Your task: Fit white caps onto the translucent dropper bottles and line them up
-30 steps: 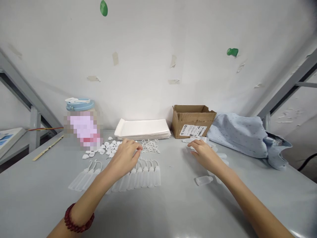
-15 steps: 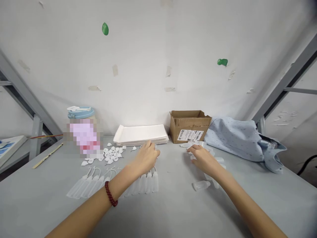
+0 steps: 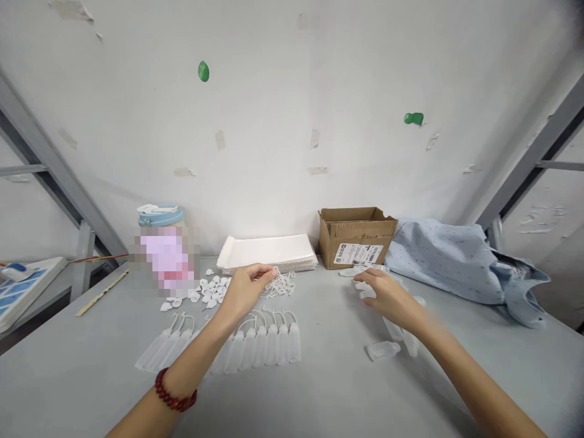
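Loosely piled straps [image 3: 283,286] lie between both hands [image 3: 247,291] [image 3: 387,296].

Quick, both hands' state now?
Left hand: pinched closed at white loops; holding one cannot be told.
Right hand: partly open at translucent bottles; any grip cannot be told.

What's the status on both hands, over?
Left hand at white loops. Right hand at loose bottles. Left forearm hides part of bottle row.

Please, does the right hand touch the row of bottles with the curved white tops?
Apart. The head view shows a wide strip of the grey table between the right hand and the row of bottles.
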Available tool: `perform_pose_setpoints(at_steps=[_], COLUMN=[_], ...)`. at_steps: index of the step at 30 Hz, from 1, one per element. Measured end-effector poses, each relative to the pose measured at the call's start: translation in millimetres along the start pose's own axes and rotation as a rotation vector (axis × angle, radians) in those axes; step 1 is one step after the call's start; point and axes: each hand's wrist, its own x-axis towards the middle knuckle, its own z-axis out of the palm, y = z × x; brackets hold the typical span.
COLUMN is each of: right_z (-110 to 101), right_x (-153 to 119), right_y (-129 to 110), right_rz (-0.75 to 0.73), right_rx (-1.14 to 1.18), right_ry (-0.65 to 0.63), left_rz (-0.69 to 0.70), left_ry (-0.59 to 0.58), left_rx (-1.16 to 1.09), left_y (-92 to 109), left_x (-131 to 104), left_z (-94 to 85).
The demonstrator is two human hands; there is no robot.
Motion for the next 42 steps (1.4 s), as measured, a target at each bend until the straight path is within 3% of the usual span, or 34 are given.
perform_pose_setpoints(at_steps=[8, 18, 22, 27, 32, 34, 38, 42], right_z=[5, -13, -30, -35, -21, -20, -14, 1], right_x=[2, 2, -12, -42, -44, -40, -36, -37], right_y=[10, 14, 8, -14, -33, -42, -65, -82], right_rz=[0.021, 0.079, 0.011, -0.012, -0.029, -0.085, -0.15, -0.122], right_rx=[0.067, 0.175, 0.243, 0.187, 0.153, 0.326, 1.006, 1.366], right_ry=[-0.024, 0.07, -0.045, -0.393, -0.342, -0.28, -0.032, -0.054], left_rz=[-0.185, -0.218, -0.202, -0.175, -0.204, -0.233, -0.273, -0.299], left_ry=[-0.043, -0.154, -0.143, -0.177, -0.235, -0.262, -0.353, -0.378], left_rx=[-0.216, -0.315, -0.32, -0.315, -0.362, -0.417, -0.542, -0.7], left_y=[-5, 8, 8, 7, 9, 11, 13, 11], left_x=[-28, -44, -44, -47, -51, -52, -56, -60], left_z=[-8.3, 2.1, 2.1, 2.8, 6.2, 7.8, 10.7, 13.3])
